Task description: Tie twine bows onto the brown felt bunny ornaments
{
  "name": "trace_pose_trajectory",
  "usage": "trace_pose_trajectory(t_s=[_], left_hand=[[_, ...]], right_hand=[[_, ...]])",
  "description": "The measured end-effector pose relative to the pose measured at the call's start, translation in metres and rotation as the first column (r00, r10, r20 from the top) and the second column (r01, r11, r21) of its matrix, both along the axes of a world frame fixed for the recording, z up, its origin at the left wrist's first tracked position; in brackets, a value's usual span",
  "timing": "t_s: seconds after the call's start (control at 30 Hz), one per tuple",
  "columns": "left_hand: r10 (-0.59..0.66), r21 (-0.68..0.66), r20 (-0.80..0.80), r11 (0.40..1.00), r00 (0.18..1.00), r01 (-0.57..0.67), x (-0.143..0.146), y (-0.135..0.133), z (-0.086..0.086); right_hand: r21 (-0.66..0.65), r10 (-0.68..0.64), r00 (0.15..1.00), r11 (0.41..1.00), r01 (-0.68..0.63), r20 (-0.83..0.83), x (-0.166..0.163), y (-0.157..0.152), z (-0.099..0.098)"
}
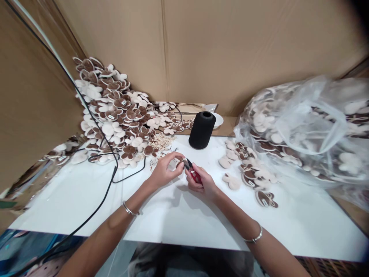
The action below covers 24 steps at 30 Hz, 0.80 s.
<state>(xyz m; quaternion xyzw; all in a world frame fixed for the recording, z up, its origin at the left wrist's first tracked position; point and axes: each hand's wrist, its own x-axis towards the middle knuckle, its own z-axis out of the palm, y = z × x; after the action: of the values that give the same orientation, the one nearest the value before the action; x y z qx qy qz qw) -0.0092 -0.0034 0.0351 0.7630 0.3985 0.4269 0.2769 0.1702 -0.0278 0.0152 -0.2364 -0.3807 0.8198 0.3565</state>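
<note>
My right hand (203,181) is closed round a pair of red-handled snips (195,175) with dark blades, pointing up and left toward my other hand. Thumb and forefinger of my left hand (168,169) come together in a pinch right by the blade tips. Whatever small thing sits between those fingers is too small to make out. Beyond both hands stands a black cone of thread (202,130). Short cream cord pieces (162,141) lie heaped behind my left hand. To the right of my right hand lie several brown and cream plush pieces (266,199), some with a cord bow.
A tall pile of brown and cream plush pieces (115,111) leans against the cardboard wall (201,50) at left. A clear plastic bag (311,127) full of them bulges at right. Black cable (99,204) crosses the white table (72,192). A white bowl (218,120) sits behind the cone.
</note>
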Motion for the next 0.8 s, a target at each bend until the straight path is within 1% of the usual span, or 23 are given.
trace_pose_trajectory(t_s=[0.13, 0.33, 0.47, 0.63, 0.7, 0.8], left_hand=[[-0.003, -0.052, -0.044, 0.999, 0.999, 0.001, -0.001, 0.001, 0.0], [-0.103, -0.131, -0.108, 0.987, 0.989, 0.088, -0.006, 0.003, 0.006], [-0.138, -0.096, -0.187, 0.988, 0.973, 0.121, -0.01, 0.004, 0.007], [-0.108, -0.043, -0.327, 0.994, 0.939, 0.099, -0.012, 0.006, 0.002], [-0.102, -0.035, -0.353, 0.995, 0.93, 0.096, -0.011, 0.007, 0.0], [-0.095, -0.02, -0.387, 0.995, 0.917, 0.094, -0.011, 0.008, -0.002]], right_hand=[[0.059, -0.097, 0.993, 0.994, 0.093, 0.068, 0.0, -0.001, -0.001], [0.102, -0.116, 0.986, 0.989, 0.105, 0.115, 0.0, -0.003, -0.001], [0.104, -0.109, 0.986, 0.99, 0.096, 0.126, 0.0, -0.003, 0.001], [0.114, -0.106, 0.98, 0.99, 0.088, 0.165, 0.001, -0.002, 0.001], [0.14, -0.129, 0.968, 0.985, 0.1, 0.214, 0.001, -0.001, 0.001], [0.199, -0.198, 0.93, 0.97, 0.141, 0.309, 0.001, -0.002, 0.002]])
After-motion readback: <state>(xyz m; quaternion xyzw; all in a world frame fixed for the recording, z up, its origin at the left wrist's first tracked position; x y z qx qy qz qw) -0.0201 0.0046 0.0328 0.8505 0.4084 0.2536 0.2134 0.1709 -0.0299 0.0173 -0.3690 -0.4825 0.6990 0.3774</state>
